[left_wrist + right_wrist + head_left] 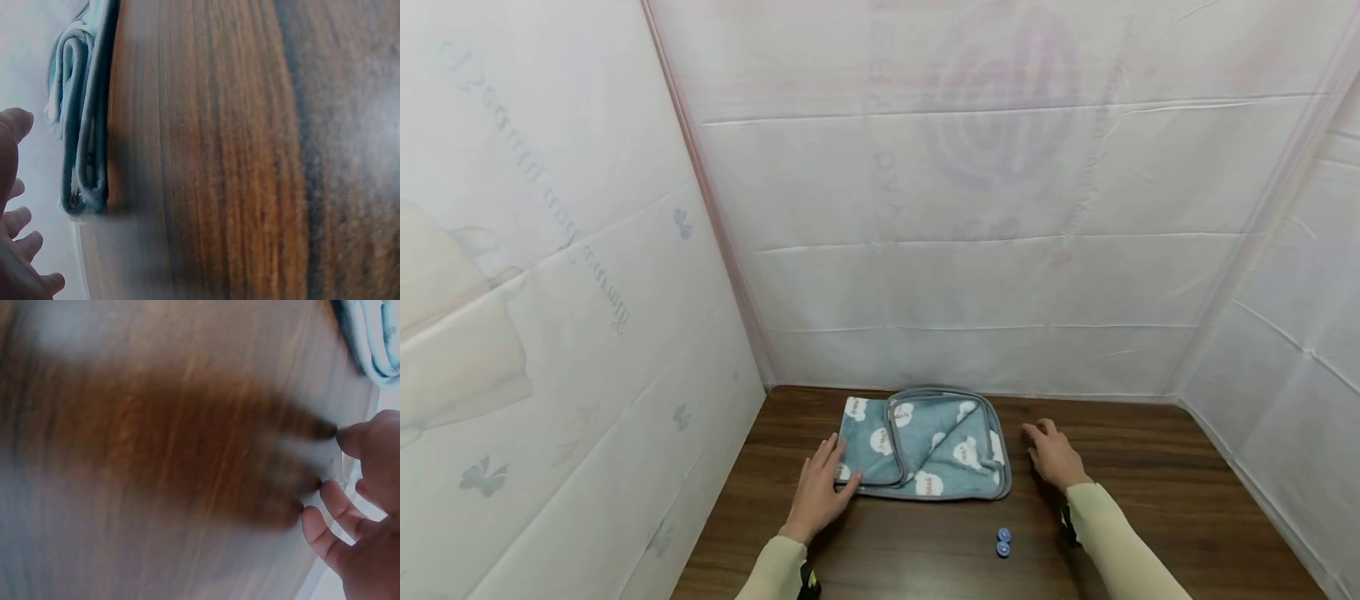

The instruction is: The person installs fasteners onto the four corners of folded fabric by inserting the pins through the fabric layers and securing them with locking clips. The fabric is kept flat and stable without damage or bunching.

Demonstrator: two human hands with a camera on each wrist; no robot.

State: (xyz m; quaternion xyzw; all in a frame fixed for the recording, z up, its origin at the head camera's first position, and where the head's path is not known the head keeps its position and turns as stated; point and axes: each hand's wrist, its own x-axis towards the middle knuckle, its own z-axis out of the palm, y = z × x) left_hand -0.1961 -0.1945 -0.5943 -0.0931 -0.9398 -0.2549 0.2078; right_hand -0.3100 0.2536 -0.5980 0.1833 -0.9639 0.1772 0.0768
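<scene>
A folded teal fleece blanket with white cloud-like shapes and grey edging lies on the table. Its stacked, rounded folds show from the side in the left wrist view. At its left edge is my left hand, fingers extended and thumb spread near the front left corner; it holds nothing. My right hand is just off the blanket's right side. In the right wrist view, the fingers of that hand are loosely bent, with fingertips close over the wood and nothing between them.
Two small round blue objects lie on the dark wooden table in front of the blanket. White printed sheeting hangs behind the table and along both sides.
</scene>
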